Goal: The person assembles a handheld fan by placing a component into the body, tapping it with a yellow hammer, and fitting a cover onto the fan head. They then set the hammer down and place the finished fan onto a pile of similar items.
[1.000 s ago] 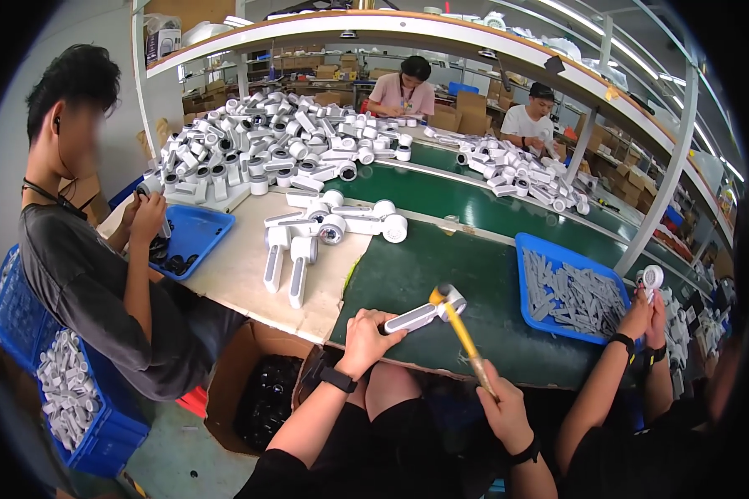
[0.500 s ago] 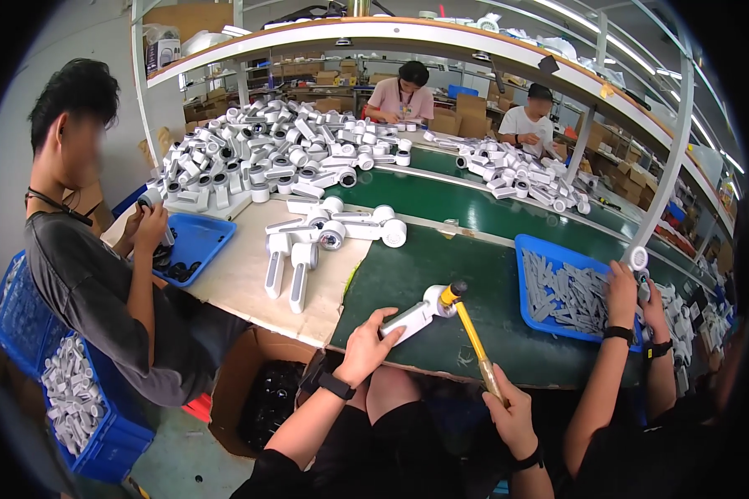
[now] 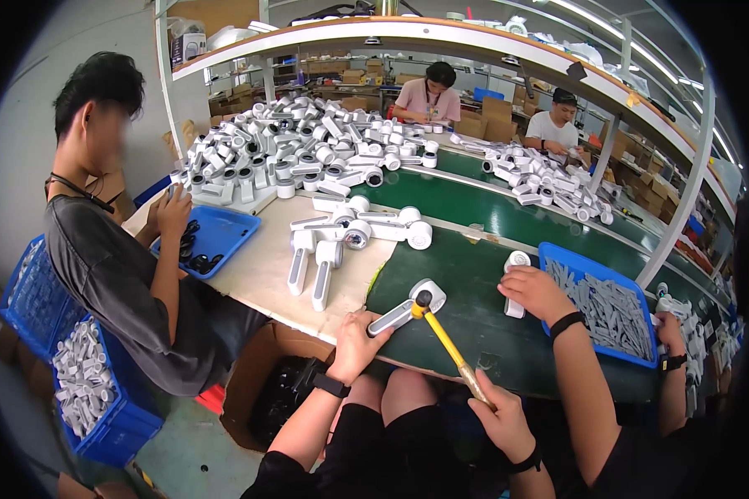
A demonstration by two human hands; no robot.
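My left hand [image 3: 357, 343] is closed around the handle of a white handheld fan [image 3: 389, 318], which has a grey strip along its grip. The fan lies near the front edge of the green tabletop, its round head pointing away from me. In my right hand [image 3: 503, 418] is a hammer [image 3: 450, 339] with a yellow shaft and a dark-tipped head. The hammer's head overlaps the fan's round end; whether they touch I cannot tell. Several similar fans [image 3: 357, 234] lie on the cardboard sheet to the left.
At right, a co-worker's hand [image 3: 531, 291] is at another white fan [image 3: 515, 308], beside a blue tray [image 3: 649, 359] of grey strips. A co-worker sits at left by a blue tray [image 3: 240, 241] of black parts. A large heap of fans [image 3: 250, 158] stands behind; a shelf [image 3: 449, 35] spans above.
The hammer head has come down and left over the fan's round end. The co-worker's hand at right has set a white fan on the green surface. My view has shifted slightly.
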